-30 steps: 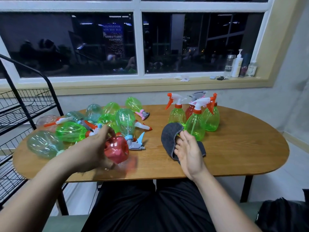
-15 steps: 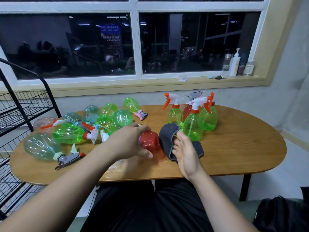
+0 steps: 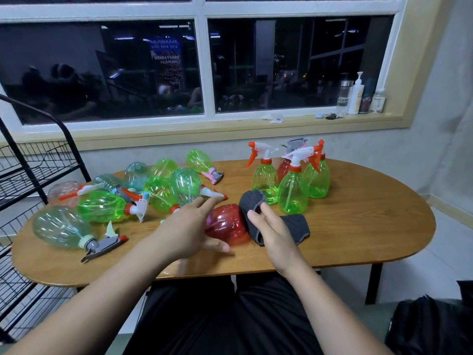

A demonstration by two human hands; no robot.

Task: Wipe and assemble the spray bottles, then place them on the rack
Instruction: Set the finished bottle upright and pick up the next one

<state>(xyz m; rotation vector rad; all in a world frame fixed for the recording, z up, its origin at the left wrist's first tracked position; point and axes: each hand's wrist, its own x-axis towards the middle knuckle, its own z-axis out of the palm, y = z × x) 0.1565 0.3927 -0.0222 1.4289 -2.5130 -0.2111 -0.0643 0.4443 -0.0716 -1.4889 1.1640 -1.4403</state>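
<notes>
1. Left grip (image 3: 190,233) clasps the red bottle (image 3: 227,226), with its fingers spread over the top and its thumb along the near side.
2. Red bottle lies on its side on the desk (image 3: 358,226), just right of the left grip. Its long axis runs roughly left-right, round base toward the right grip. The neck end is hidden under the palm, so I cannot tell if a spray head is on.
3. Right grip (image 3: 272,230) is released, fingers straight and flat on the grey cloth (image 3: 294,226), thumb hidden. Cloth touches the bottle's base, with one flap standing up.
4. Likely step is the wipe. The right grip is nearer the cloth and would sweep left over the bottle while the left steadies it.
5. Upright assembled bottles (image 3: 293,193) stand beyond the right grip. Heap of lying bottles (image 3: 107,204) is beyond-left of the left grip, with the rack (image 3: 38,165) far left.
</notes>
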